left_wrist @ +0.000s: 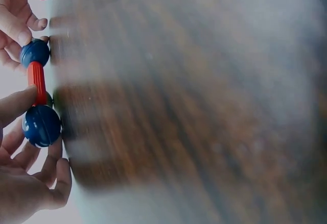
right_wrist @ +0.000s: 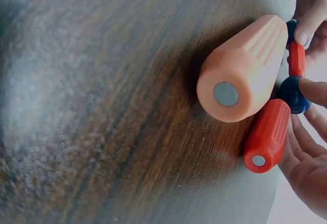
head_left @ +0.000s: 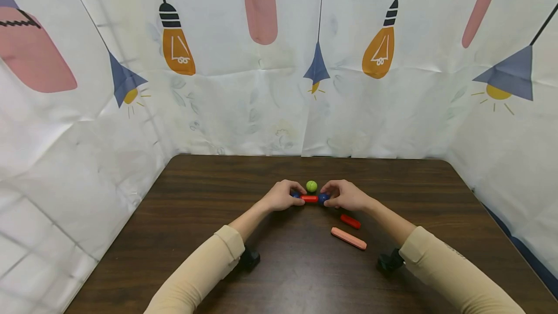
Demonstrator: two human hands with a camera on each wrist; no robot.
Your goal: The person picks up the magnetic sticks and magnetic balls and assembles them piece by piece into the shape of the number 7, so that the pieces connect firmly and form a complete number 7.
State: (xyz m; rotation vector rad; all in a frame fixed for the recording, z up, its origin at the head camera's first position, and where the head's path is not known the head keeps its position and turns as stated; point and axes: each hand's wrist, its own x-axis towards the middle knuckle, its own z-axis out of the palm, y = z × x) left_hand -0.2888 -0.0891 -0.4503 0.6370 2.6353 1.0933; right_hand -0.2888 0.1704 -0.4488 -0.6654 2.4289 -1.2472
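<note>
A short red ridged rod (head_left: 309, 198) lies in line between two blue balls, each meeting one end of it. My left hand (head_left: 282, 196) grips the left blue ball (left_wrist: 42, 126), its thumb reaching onto the red rod in the left wrist view. At the other end, my right hand (head_left: 347, 196) pinches the right blue ball (head_left: 323, 198) between thumb and fingers. Just behind the rod sits a yellow-green ball (head_left: 311, 186). In the head view, the left blue ball is largely covered by fingers.
Near my right forearm a second red rod (head_left: 350, 221) lies on the dark wooden table (head_left: 209, 173). A longer peach rod (head_left: 348, 238) lies nearer to me, with a grey disc in its end. Behind the table hangs a white patterned cloth (head_left: 279, 105).
</note>
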